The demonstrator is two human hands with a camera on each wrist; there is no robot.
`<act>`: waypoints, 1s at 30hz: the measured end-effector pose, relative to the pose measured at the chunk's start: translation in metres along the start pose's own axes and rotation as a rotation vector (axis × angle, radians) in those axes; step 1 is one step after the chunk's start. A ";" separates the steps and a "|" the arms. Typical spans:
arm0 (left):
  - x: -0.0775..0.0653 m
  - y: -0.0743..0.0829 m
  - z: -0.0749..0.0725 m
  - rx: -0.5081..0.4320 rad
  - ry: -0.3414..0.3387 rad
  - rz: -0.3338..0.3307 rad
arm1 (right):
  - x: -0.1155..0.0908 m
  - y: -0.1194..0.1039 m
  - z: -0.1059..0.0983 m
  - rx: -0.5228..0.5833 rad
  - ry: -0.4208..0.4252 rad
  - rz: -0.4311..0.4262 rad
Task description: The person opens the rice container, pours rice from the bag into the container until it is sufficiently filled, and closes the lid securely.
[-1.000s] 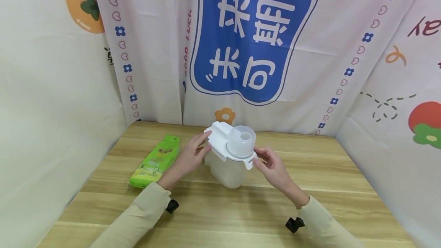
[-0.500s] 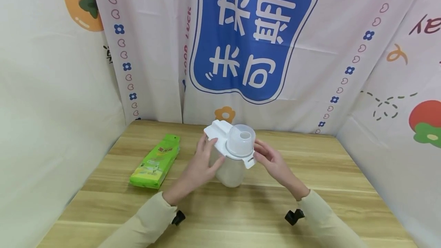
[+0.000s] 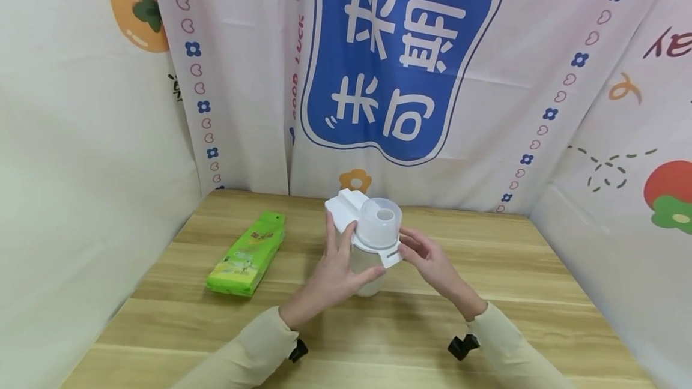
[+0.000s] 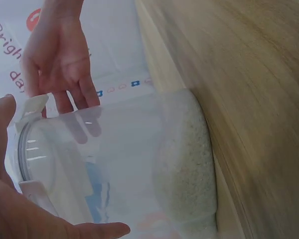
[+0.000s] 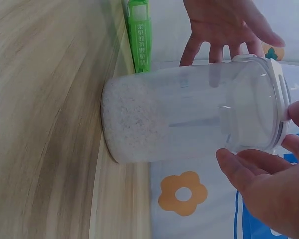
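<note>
A clear plastic storage jar [image 5: 189, 109] stands upright on the table, with rice-like white grains [image 5: 132, 117] filling its bottom. Its white lid [image 3: 342, 210] carries a translucent measuring cup [image 3: 378, 224] on top. My left hand [image 3: 337, 272] spreads its straight fingers over the jar's left side and lid edge, thumb along the front. In the left wrist view, that thumb lies along the jar wall. My right hand [image 3: 435, 263] has its thumb and fingertips bent at the lid's right edge, by the clip tab [image 3: 391, 255]. Its other fingers lie behind the jar.
A green packet [image 3: 247, 256] lies on the wooden table [image 3: 486, 317] left of the jar. Printed cloth [image 3: 243, 77] hangs behind the table and along both sides. A black wrist mount [image 3: 463, 347] sits under the right sleeve, with another under the left.
My left hand has moved right and nearer along the jar, from the lid's left end to its front left side. My right hand stays by the clip tab. The packet has not moved.
</note>
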State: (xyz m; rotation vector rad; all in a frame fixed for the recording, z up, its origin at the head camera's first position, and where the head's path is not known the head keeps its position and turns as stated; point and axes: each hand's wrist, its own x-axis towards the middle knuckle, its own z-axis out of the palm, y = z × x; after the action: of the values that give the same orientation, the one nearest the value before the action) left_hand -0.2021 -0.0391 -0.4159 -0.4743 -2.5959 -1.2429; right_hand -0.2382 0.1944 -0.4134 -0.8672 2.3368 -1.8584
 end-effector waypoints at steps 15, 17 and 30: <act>0.005 -0.006 0.010 0.056 0.098 0.158 | 0.001 0.003 -0.010 -0.065 -0.083 -0.050; 0.005 -0.006 0.010 0.059 0.103 0.167 | 0.002 0.003 -0.010 -0.068 -0.090 -0.056; 0.005 -0.010 0.013 0.052 0.184 0.278 | 0.003 0.006 -0.010 -0.052 -0.100 -0.045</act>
State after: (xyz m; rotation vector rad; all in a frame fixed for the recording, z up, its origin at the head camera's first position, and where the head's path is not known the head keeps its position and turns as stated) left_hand -0.2113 -0.0336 -0.4291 -0.6519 -2.3095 -1.0698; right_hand -0.2465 0.2029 -0.4150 -1.0018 2.3341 -1.7333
